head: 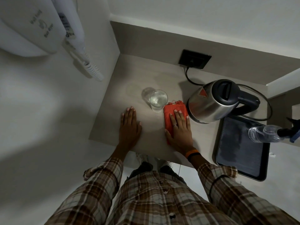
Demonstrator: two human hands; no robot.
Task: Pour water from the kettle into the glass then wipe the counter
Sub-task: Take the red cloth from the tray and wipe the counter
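Observation:
A clear glass (158,99) with water in it stands near the middle of the pale counter (146,75). To its right sits a steel kettle (211,103) with a black lid and handle, upright on its base. An orange cloth (168,117) lies flat between glass and kettle. My right hand (178,129) presses flat on the cloth, fingers spread and pointing away from me. My left hand (129,125) rests flat on the bare counter to the left of the glass, holding nothing.
A dark tray (241,151) lies at the counter's right front, with a clear spray bottle (267,133) over its far right corner. The kettle's cord runs to a black socket (194,59) on the back wall. A white wall-mounted hair dryer (40,26) hangs at the upper left.

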